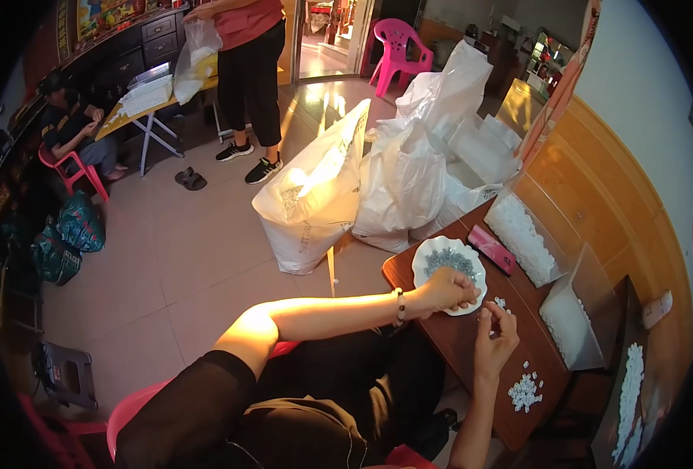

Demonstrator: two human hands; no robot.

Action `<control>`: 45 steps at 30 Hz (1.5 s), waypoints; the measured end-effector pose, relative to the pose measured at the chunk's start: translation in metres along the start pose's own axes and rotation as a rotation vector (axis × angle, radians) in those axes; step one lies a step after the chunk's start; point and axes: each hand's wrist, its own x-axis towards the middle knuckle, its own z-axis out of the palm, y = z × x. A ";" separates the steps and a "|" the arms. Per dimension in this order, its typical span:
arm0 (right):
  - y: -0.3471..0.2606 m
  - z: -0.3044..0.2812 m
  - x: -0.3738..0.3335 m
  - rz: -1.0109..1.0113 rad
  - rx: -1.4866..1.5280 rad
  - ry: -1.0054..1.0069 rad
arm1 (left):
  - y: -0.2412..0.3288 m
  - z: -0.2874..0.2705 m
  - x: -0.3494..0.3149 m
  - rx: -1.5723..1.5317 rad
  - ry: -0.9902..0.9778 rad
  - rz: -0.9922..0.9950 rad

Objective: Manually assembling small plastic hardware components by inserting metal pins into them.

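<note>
My left hand (pixel 450 291), with a beaded bracelet (pixel 400 306) at the wrist, is closed over the near rim of a white scalloped plate (pixel 420 273). Small grey-blue pieces (pixel 448 259) lie heaped in that plate. Just to the right and nearer, my right hand (pixel 496 340) is raised with thumb and index finger pinched together. Whatever either hand holds is too small to make out. A few small white pieces (pixel 500 303) show beside the plate, and a loose pile of white plastic pieces (pixel 525 392) lies on the brown table (pixel 471 359) beyond my right wrist.
A pink box (pixel 492 249) and two clear-sided bins of white pieces (pixel 525 234) (pixel 569 320) stand along the table's far right. Large white sacks (pixel 307 219) crowd the floor ahead. Further off, one person (pixel 249 70) stands and another (pixel 73 125) sits by a yellow folding table (pixel 120 117).
</note>
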 end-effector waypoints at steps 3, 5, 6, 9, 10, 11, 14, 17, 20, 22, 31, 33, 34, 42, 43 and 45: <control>-0.014 0.001 -0.008 -0.099 -0.048 0.000 | -0.002 0.005 -0.020 -0.026 -0.030 -0.001; -0.017 0.002 -0.015 -0.175 -0.073 -0.001 | -0.006 0.007 -0.030 -0.070 -0.036 -0.026; -0.017 0.002 -0.018 -0.172 -0.075 -0.003 | -0.008 0.008 -0.033 -0.110 -0.048 -0.052; -0.016 -0.001 -0.028 -0.207 -0.095 -0.003 | -0.016 0.013 -0.036 -0.180 -0.040 -0.138; -0.019 -0.002 -0.029 -0.181 -0.067 -0.019 | -0.018 0.016 -0.037 -0.191 -0.036 -0.161; -0.020 -0.004 -0.029 -0.155 -0.040 -0.033 | -0.020 0.014 -0.039 -0.182 -0.033 -0.173; -0.023 -0.011 -0.034 -0.189 -0.144 -0.041 | -0.021 0.017 -0.048 -0.264 -0.099 -0.216; -0.021 -0.013 -0.035 -0.217 -0.135 -0.036 | -0.026 0.020 -0.049 -0.294 -0.099 -0.271; -0.021 -0.016 -0.035 -0.280 -0.149 -0.022 | -0.023 0.023 -0.050 -0.340 -0.106 -0.345; -0.021 -0.016 -0.036 -0.292 -0.147 -0.042 | -0.020 0.021 -0.053 -0.364 -0.106 -0.383; -0.024 -0.017 -0.040 -0.223 -0.008 -0.187 | -0.022 0.003 -0.067 -0.234 -0.178 -0.419; -0.027 -0.018 -0.040 -0.210 0.012 -0.212 | -0.027 0.000 -0.069 -0.245 -0.193 -0.422; -0.028 -0.019 -0.041 -0.197 0.031 -0.234 | -0.027 -0.001 -0.071 -0.246 -0.194 -0.424; -0.025 -0.019 -0.047 -0.217 0.046 -0.252 | -0.032 0.004 -0.085 -0.273 -0.143 -0.351; -0.024 -0.019 -0.049 -0.214 0.049 -0.257 | -0.030 0.004 -0.087 -0.274 -0.146 -0.357; -0.023 -0.016 -0.054 -0.001 0.146 -0.212 | -0.027 0.005 -0.091 -0.227 -0.076 -0.323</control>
